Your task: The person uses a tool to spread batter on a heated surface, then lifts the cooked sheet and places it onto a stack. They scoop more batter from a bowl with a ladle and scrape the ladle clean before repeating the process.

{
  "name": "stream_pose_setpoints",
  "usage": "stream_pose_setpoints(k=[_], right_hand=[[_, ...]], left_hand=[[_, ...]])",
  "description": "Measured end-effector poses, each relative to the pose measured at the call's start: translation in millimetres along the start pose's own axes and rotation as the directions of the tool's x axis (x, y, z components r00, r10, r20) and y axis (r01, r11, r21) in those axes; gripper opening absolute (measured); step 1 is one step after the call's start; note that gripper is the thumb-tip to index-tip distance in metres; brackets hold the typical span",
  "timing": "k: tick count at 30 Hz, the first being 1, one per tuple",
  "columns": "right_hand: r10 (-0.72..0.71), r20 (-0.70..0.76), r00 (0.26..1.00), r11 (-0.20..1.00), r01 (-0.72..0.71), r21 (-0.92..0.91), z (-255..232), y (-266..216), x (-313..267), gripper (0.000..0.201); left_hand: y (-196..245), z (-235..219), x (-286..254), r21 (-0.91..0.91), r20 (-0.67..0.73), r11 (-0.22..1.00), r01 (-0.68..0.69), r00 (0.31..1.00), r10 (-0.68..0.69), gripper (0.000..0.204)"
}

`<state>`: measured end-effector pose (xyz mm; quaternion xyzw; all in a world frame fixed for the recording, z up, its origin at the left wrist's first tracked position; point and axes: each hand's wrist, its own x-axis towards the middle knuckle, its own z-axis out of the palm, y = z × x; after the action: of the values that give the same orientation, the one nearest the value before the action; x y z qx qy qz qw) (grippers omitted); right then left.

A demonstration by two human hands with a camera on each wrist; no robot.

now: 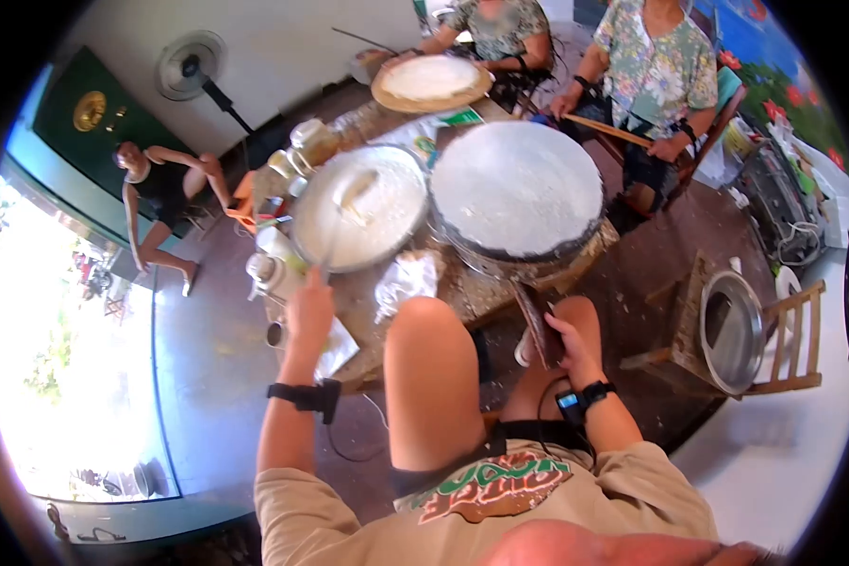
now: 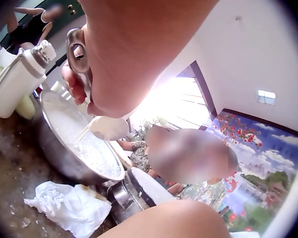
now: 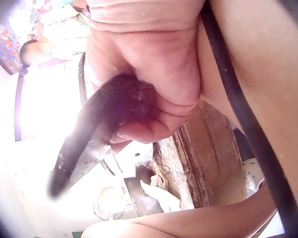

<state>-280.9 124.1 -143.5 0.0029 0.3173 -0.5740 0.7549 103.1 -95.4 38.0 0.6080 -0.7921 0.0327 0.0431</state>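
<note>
My left hand (image 1: 309, 316) grips the metal handle of a ladle (image 2: 78, 53), which reaches over a wide metal basin (image 1: 304, 247) of white batter (image 1: 387, 203). In the left wrist view the ladle's head is coated pale, and a strand of batter hangs from it above the basin. My right hand (image 1: 575, 344) holds a dark, flat board with a rounded edge (image 1: 538, 325) near my knee; fingers and thumb wrap its upper edge in the right wrist view. Ahead of that hand lies a round, dark-rimmed griddle (image 1: 519, 193) with a thin whitish layer over it.
Crumpled white paper (image 1: 407, 283) lies before the basin. A white flask (image 2: 20, 79) and several jars stand left. Across the table, a seated person holds sticks (image 1: 608, 129); another sits by a round tray (image 1: 431, 83). A metal bowl (image 1: 757, 330) stands on a chair at right.
</note>
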Motion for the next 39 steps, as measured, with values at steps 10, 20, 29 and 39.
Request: stream_pose_setpoints(k=[10,20,29,39], right_hand=[[-0.038,0.01,0.999,0.992,0.039,-0.118,19.4,-4.8,-15.0,0.037],[-0.065,-0.075,0.995,0.987,0.053,-0.153,25.9,-4.0,-17.4,0.036],[-0.022,0.011,1.0,0.997,0.023,-0.073,17.7,-5.2,-14.5,0.031],[-0.012,-0.047,0.999,0.999,0.01,-0.048,10.7,-2.7,-6.8,0.033]], left_hand=[[-3.4,15.7,14.2,0.01,0.139,0.996,0.09,0.986,-0.091,0.055],[-24.3,47.3,59.1,-0.727,0.614,0.426,0.539,0.787,0.054,0.012],[-26.1,4.4,51.1,-0.25,0.75,-0.568,0.784,0.528,0.399,0.018],[-29.6,-108.5,33.2,-0.936,0.256,0.261,0.238,0.966,0.037,0.048]])
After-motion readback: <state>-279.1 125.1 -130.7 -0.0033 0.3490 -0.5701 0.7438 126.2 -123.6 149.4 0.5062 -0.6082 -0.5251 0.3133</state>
